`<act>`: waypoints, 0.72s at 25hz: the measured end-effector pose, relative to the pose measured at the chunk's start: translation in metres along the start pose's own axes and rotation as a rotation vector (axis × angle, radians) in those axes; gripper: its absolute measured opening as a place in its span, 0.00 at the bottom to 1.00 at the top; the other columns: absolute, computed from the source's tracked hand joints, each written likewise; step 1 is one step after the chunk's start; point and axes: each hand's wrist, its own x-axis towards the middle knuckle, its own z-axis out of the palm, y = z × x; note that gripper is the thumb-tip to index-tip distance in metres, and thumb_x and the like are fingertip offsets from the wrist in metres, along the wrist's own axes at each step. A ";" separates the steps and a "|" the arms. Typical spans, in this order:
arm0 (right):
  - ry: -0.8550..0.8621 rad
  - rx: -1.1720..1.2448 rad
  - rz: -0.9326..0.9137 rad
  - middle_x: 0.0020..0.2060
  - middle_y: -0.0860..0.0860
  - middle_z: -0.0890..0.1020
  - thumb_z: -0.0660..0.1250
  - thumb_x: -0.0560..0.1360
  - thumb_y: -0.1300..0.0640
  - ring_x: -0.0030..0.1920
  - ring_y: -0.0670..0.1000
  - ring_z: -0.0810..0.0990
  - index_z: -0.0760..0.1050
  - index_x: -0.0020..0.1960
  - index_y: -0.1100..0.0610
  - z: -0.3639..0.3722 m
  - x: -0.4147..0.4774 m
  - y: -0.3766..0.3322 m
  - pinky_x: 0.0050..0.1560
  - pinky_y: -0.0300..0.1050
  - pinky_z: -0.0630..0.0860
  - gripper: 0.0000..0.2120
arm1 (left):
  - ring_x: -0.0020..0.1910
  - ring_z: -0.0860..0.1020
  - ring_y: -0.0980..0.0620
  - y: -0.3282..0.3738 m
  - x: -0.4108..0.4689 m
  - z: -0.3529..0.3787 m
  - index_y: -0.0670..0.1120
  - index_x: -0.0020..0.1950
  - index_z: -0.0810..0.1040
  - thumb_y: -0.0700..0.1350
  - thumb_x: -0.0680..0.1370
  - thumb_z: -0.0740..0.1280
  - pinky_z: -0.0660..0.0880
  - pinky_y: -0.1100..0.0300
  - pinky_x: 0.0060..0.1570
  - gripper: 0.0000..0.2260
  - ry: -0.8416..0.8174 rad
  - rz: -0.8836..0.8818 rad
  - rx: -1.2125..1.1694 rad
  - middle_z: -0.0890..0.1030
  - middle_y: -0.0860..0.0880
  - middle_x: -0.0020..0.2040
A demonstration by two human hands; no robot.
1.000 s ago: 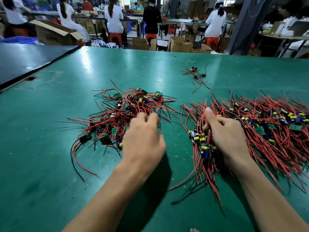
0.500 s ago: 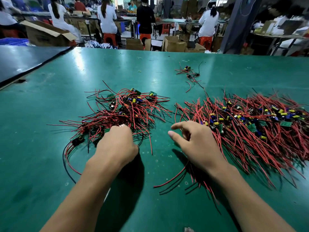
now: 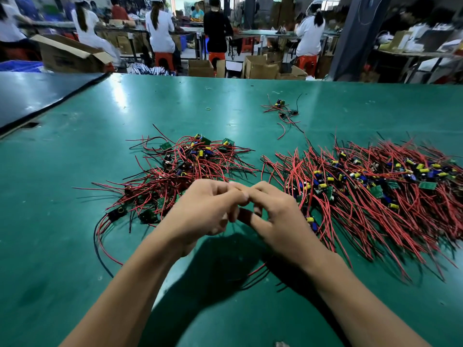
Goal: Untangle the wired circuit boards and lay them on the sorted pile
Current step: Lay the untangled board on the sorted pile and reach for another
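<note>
Green matting covers the worktable [image 3: 75,259], which butts against a darker table [image 3: 37,96] at the far left. Beyond it, workers in white coats [image 3: 160,26] sit on red stools [image 3: 164,58] at long benches. Open cardboard boxes [image 3: 67,56] stand on the floor, and a dark pillar [image 3: 350,38] rises on the right.

The tangled heap of wired circuit boards [image 3: 190,161] lies left of centre. Its red and black leads cross in every direction, with small green boards and blue and yellow capacitors caught among them. A long black lead [image 3: 96,244] loops out from its near left side.

The sorted pile [image 3: 375,191] spreads across the right, its red leads mostly combed toward the near edge and its boards gathered along the middle. A small separate cluster of boards and wires [image 3: 283,110] sits well beyond both piles, with a small rubber band [image 3: 207,108] to its left.

The left hand [image 3: 200,211] and right hand [image 3: 278,216] meet above the gap between the two piles. Both have curled fingers, and their fingertips touch. Whether they pinch a lead between them cannot be told, as the knuckles hide it. A red wire [image 3: 258,269] lies on the mat in the shadow beneath the wrists.
</note>
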 end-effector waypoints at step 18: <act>0.359 1.451 0.609 0.29 0.45 0.71 0.59 0.81 0.51 0.27 0.43 0.69 0.73 0.42 0.54 -0.067 0.024 -0.020 0.23 0.34 0.68 0.12 | 0.49 0.77 0.59 -0.013 0.004 0.005 0.51 0.54 0.83 0.54 0.74 0.71 0.73 0.65 0.52 0.12 0.382 0.601 0.487 0.82 0.55 0.48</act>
